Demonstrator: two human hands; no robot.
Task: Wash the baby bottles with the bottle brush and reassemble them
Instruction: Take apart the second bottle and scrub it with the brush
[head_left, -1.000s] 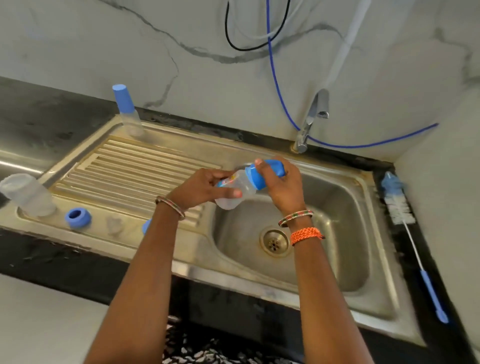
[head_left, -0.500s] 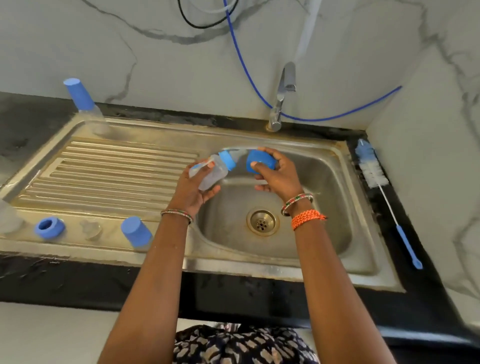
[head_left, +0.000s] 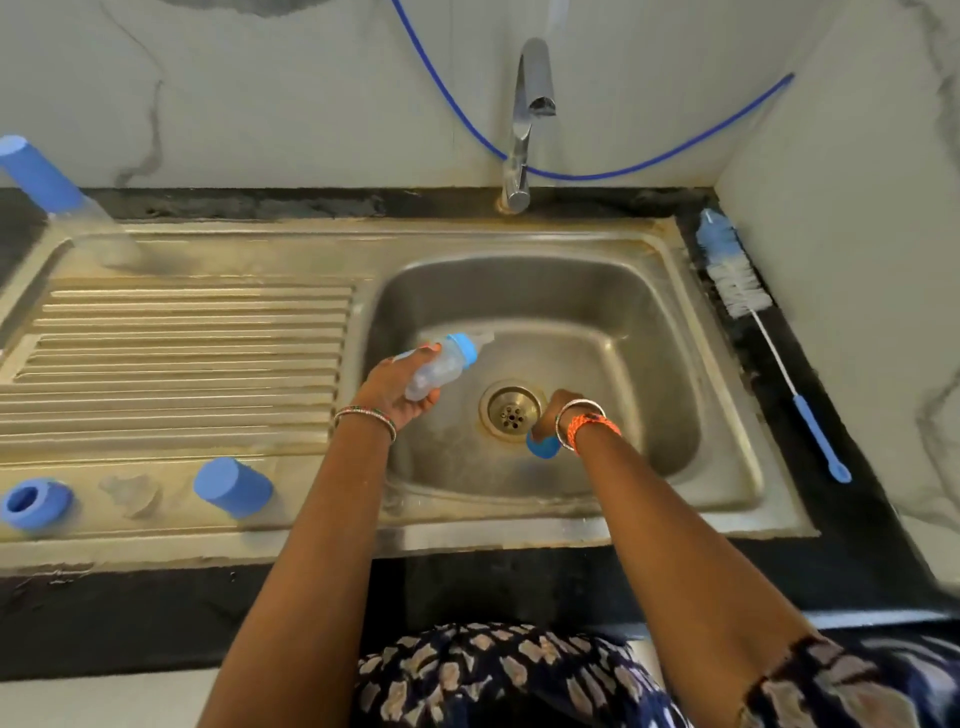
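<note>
My left hand (head_left: 400, 387) grips the clear baby bottle (head_left: 439, 366) around its body, tilted over the sink basin (head_left: 639, 332) with its blue collar (head_left: 464, 349) and teat pointing toward the tap side; half a second ago I held it higher, up near the back rim of the basin, and now it sits lower, left of the drain (head_left: 511, 410). My right hand (head_left: 558, 413) has come away from the bottle: a moment ago it held the blue cap (head_left: 543, 448) right beside the collar, and now it has dropped down just right of the drain, fingers curled around that cap, which peeks out below my wrist; most of the hand is hidden behind my bangles, so the grip itself is hard to make out. The two hands are now apart where before they nearly met. On the draining board to my left, another blue cap (head_left: 234, 487) stands near the front edge, with a clear teat (head_left: 132, 493) and a blue ring (head_left: 34, 503) further left, placed as they were earlier. A second capped bottle (head_left: 57, 195) stands at the board's back corner. The bottle brush (head_left: 753, 312) lies untouched on the dark counter to the right of the sink, and the tap (head_left: 524, 124) stands behind the basin.
</note>
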